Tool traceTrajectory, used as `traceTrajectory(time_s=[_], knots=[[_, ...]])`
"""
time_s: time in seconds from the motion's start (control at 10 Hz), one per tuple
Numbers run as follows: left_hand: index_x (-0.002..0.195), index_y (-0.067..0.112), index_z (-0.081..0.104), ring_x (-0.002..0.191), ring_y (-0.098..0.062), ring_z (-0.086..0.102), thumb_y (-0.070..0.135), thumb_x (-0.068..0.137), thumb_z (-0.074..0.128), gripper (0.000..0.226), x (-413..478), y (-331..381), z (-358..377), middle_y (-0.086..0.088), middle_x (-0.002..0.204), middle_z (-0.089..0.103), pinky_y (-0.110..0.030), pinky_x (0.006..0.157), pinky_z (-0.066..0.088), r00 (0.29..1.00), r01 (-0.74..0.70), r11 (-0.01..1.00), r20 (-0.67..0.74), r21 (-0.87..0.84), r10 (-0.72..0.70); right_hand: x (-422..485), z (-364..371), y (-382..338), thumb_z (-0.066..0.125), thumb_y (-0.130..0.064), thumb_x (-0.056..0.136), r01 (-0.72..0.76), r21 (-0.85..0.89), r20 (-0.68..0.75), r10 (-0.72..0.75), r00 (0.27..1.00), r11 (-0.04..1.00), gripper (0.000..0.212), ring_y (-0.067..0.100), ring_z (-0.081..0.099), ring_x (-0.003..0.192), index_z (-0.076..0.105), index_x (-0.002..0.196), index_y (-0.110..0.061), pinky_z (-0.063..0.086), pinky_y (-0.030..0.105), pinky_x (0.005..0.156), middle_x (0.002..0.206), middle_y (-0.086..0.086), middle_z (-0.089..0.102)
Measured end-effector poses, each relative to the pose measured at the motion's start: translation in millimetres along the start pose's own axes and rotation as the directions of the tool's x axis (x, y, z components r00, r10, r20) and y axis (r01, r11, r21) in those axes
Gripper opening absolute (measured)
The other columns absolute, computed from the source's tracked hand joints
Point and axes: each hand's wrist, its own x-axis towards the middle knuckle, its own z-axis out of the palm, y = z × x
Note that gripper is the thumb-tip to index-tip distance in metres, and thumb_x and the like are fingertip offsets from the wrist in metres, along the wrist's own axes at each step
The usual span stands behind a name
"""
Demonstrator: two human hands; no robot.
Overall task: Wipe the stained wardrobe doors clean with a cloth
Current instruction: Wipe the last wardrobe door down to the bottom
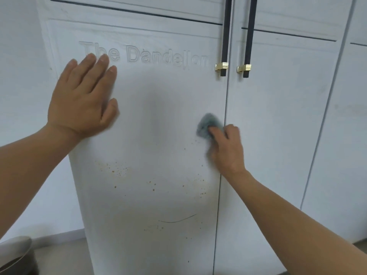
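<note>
The left wardrobe door filled most of the view, a pale white panel with the raised words "The Dandelion" across its upper part. Brown specks were spattered over its lower half, thickest toward seven o'clock and again toward five o'clock from the door's middle, and a thin dark curved line ran below them at six o'clock. The upper half of the panel looked free of specks.

The left hand lay flat on the door at ten o'clock, fingers spread and pressed against the surface, just below the lettering. The right hand was at three o'clock, close to the seam between the two doors, its fingers closed around a small grey-green cloth that was held against the panel; the cloth was blurred, bunched up and stuck out above the fingertips.

The right wardrobe door stood beside it, shut, plain white. Two dark vertical handles with brass ends hung at one o'clock, one on each side of the seam. A metal bin sat at seven o'clock on the floor.
</note>
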Motion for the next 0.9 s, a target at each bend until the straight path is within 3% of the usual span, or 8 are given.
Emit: traceTrajectory(time_s=[0.1,0.2,0.3,0.4,0.5,0.6,0.8,0.9], knots=[[0.152,0.004,0.047,0.146,-0.045,0.042,0.032,0.098,0.046,0.061,-1,0,-2,-0.020,0.161,0.043,-0.058,0.119,0.032,1.000,0.010,1.000,0.006,0.012,-0.010,5,2,-7,0.054,0.011,0.084,-0.321,0.037,-0.107,0.323,0.940,0.946,0.043,0.026,0.042,0.083,0.063,0.122,-0.004,0.037,0.033,0.063,0.092,0.006,0.042],[0.153,0.004,0.046,0.147,-0.044,0.041,0.032,0.098,0.045,0.061,0,0,-3,-0.019,0.162,0.042,-0.057,0.121,0.029,1.000,0.015,1.000,0.021,0.005,-0.015,-6,5,-19,0.053,0.009,0.078,0.047,-0.006,0.022,-0.047,0.999,0.999,0.047,0.025,0.041,0.085,0.061,0.121,-0.009,0.039,0.032,0.055,0.092,0.007,0.042],[0.153,0.005,0.046,0.147,-0.043,0.041,0.033,0.098,0.045,0.062,-2,1,-4,-0.018,0.162,0.042,-0.057,0.121,0.030,1.000,0.019,1.000,0.024,0.017,-0.020,-1,5,-20,0.055,0.013,0.081,-0.292,0.053,-0.092,0.296,0.951,0.955,0.045,0.023,0.039,0.083,0.064,0.122,-0.004,0.032,0.029,0.066,0.091,0.003,0.040],[0.153,0.005,0.046,0.147,-0.042,0.041,0.033,0.098,0.044,0.062,-2,2,-4,-0.018,0.162,0.042,-0.056,0.122,0.029,1.000,0.019,1.000,0.023,0.013,-0.020,-12,8,-29,0.057,0.013,0.076,0.025,-0.016,0.033,-0.025,0.999,1.000,0.049,0.022,0.038,0.083,0.062,0.120,-0.008,0.035,0.030,0.058,0.090,0.006,0.042],[0.152,0.005,0.047,0.146,-0.042,0.042,0.033,0.098,0.045,0.061,-3,1,-4,-0.018,0.161,0.043,-0.056,0.121,0.031,1.000,0.020,1.000,0.020,0.018,-0.020,-7,7,-23,0.056,0.011,0.083,-0.348,0.067,-0.073,0.353,0.933,0.935,0.046,0.025,0.045,0.083,0.063,0.124,-0.008,0.038,0.031,0.065,0.094,0.008,0.047],[0.152,0.005,0.046,0.147,-0.042,0.041,0.033,0.098,0.045,0.061,-2,2,-4,-0.018,0.161,0.044,-0.056,0.121,0.031,1.000,0.023,1.000,0.021,0.018,-0.023,-16,9,-40,0.061,0.010,0.080,-0.087,0.017,0.064,0.085,0.994,0.996,0.050,0.019,0.039,0.087,0.058,0.125,-0.012,0.037,0.030,0.063,0.096,0.010,0.050],[0.153,0.006,0.046,0.147,-0.041,0.041,0.033,0.099,0.045,0.060,-3,2,-5,-0.017,0.161,0.043,-0.054,0.123,0.028,0.999,0.033,0.999,0.015,0.014,-0.033,-16,21,-56,0.055,0.012,0.079,-0.103,0.063,-0.042,0.106,0.994,0.993,0.047,0.029,0.046,0.088,0.063,0.121,-0.008,0.042,0.033,0.066,0.097,0.013,0.052],[0.153,0.006,0.046,0.147,-0.040,0.041,0.033,0.099,0.045,0.060,-3,2,-5,-0.017,0.161,0.043,-0.054,0.123,0.028,0.999,0.032,1.000,0.013,0.000,-0.032,-16,23,-57,0.054,0.007,0.082,0.104,0.085,0.011,-0.105,0.994,0.991,0.039,0.029,0.047,0.088,0.063,0.117,-0.007,0.042,0.032,0.062,0.099,0.014,0.055]])
